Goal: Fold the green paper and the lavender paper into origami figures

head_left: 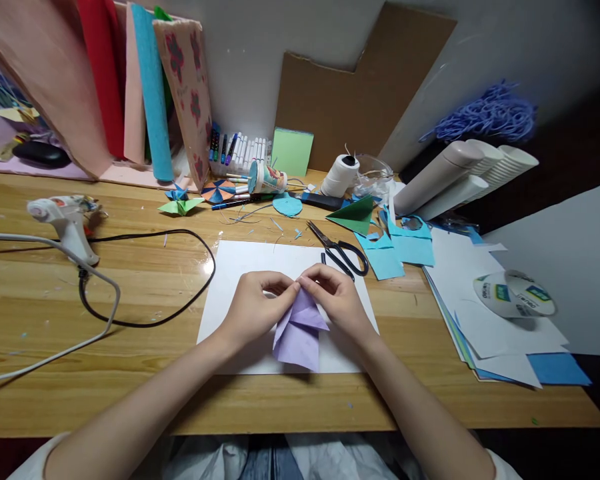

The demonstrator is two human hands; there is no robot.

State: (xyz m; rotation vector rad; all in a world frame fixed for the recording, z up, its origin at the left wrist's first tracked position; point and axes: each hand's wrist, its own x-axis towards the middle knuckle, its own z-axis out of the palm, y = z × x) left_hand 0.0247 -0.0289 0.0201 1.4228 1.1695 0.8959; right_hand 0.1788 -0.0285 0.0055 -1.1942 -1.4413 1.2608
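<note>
A folded piece of purple paper [300, 337] hangs from the fingertips of both hands, its top corner pinched and its lower part spread toward the table's front edge. My left hand [260, 303] grips the top from the left, thumb and fingers together. From the right, my right hand [337, 300] pinches the same corner, its fingertips close to those of my left hand. Under the hands lies a white sheet [235, 267] on the wooden table [145, 353]. Black-handled scissors [337, 250] rest partly on the sheet's back right corner, just beyond my right hand.
A glue gun [67, 223] and looping cables occupy the left. Behind are markers [245, 150], a thread spool [340, 175], green folded paper [355, 215] and light blue paper pieces [413, 243]. Stacked sheets [460, 287] with a tape roll [515, 295] lie at the right.
</note>
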